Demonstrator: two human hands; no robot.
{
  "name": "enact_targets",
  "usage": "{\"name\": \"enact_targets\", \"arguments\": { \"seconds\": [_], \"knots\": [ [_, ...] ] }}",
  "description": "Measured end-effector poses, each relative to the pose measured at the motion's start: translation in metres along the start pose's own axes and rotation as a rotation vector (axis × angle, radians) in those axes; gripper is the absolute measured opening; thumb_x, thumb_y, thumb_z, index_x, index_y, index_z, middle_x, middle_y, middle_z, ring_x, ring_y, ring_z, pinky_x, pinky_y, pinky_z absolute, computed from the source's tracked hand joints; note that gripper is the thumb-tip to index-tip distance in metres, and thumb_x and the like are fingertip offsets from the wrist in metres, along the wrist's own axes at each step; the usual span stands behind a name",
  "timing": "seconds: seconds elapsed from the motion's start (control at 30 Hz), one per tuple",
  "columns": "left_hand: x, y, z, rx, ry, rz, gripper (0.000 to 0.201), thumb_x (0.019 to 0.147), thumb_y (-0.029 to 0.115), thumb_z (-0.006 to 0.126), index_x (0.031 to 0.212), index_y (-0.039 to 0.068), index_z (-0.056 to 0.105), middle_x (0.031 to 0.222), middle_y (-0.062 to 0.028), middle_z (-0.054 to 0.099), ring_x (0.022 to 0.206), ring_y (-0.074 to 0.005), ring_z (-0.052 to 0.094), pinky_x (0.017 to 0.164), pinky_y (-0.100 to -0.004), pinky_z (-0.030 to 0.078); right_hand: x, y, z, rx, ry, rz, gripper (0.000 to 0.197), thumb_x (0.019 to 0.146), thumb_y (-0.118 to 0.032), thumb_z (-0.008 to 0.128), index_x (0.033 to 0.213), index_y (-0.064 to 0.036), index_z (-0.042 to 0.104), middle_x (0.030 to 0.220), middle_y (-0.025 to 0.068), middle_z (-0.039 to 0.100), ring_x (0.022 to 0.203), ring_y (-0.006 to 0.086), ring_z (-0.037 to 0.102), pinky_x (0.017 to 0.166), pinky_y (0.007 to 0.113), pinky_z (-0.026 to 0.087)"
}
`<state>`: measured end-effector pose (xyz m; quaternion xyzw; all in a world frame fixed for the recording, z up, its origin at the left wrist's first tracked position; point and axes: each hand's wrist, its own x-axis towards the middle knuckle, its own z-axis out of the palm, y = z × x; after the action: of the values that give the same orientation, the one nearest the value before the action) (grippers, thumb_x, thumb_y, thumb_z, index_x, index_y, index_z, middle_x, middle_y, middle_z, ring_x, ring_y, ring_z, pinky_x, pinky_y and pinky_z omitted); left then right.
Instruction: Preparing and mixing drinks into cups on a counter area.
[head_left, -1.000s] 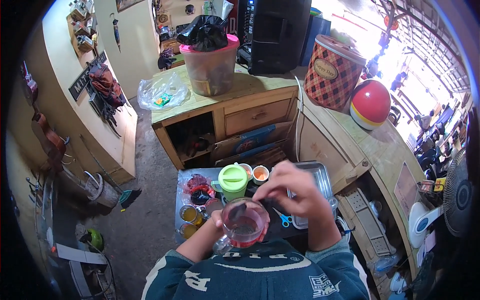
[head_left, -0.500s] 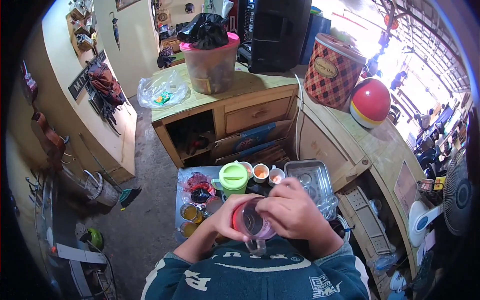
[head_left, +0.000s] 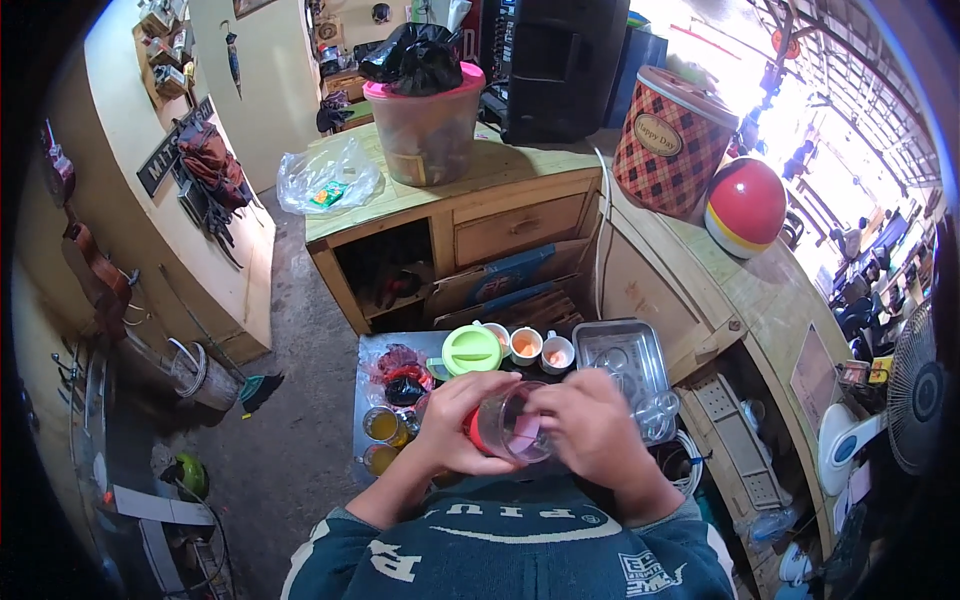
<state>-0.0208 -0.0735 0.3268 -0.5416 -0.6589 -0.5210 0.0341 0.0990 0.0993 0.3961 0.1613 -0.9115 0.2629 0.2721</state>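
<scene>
My left hand (head_left: 455, 425) is wrapped round a clear mug (head_left: 497, 432) with red and pink showing on it, held close to my chest and tilted. My right hand (head_left: 600, 430) is at the mug's mouth, fingers curled and partly inside the rim. Whatever those fingers hold is hidden and a little blurred. Just beyond the mug stands a green-lidded jug (head_left: 473, 350). White cups (head_left: 526, 346) with orange contents line up beside it. Glass mugs of amber drink (head_left: 384, 425) stand left of my left forearm.
A rectangular metal tray (head_left: 651, 352) holding clear glassware lies at right. Red and black plastic bags (head_left: 403, 378) lie at the table's left. Behind is a wooden counter (head_left: 520, 185) with a pink-rimmed tub (head_left: 425, 140), a checked canister (head_left: 672, 145) and a red ball-shaped object (head_left: 745, 200).
The mug has turned in my left hand, so its handle no longer shows towards me. My right hand has shifted slightly right and lower at the rim.
</scene>
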Motion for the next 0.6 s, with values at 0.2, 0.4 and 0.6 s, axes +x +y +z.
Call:
{"name": "enact_targets", "arguments": {
  "seconds": [0.2,0.4,0.6],
  "knots": [
    [-0.001,-0.010,0.003,0.080,0.181,0.089,0.076,0.054,0.034,0.089,0.119,0.006,0.060,0.116,-0.0148,0.064,0.106,-0.0319,0.063,0.091,-0.0427,0.050,-0.004,-0.010,-0.022,0.073,0.008,0.094,0.020,0.079,-0.007,0.065,0.098,-0.0055,0.058,0.092,0.0077,0.061,0.087,0.0282,0.056,0.080,0.040,0.043],
    [-0.002,-0.026,0.007,0.184,0.340,0.241,0.070,0.060,0.026,0.088,0.120,0.010,0.057,0.118,-0.0147,0.062,0.109,-0.0352,0.061,0.094,-0.0488,0.049,-0.004,-0.007,-0.019,0.276,-0.106,0.076,0.025,0.073,-0.002,0.069,0.096,-0.0070,0.059,0.095,0.0072,0.064,0.082,0.0274,0.058,0.075,0.037,0.044],
    [0.000,-0.032,0.008,0.247,0.405,0.323,0.065,0.063,0.027,0.086,0.120,0.015,0.056,0.118,-0.0143,0.061,0.108,-0.0377,0.061,0.096,-0.0549,0.046,-0.001,-0.008,-0.006,0.315,-0.095,0.150,0.018,0.077,-0.002,0.068,0.095,-0.0055,0.065,0.092,0.0070,0.068,0.076,0.0251,0.064,0.069,0.034,0.048]
  ]
}}
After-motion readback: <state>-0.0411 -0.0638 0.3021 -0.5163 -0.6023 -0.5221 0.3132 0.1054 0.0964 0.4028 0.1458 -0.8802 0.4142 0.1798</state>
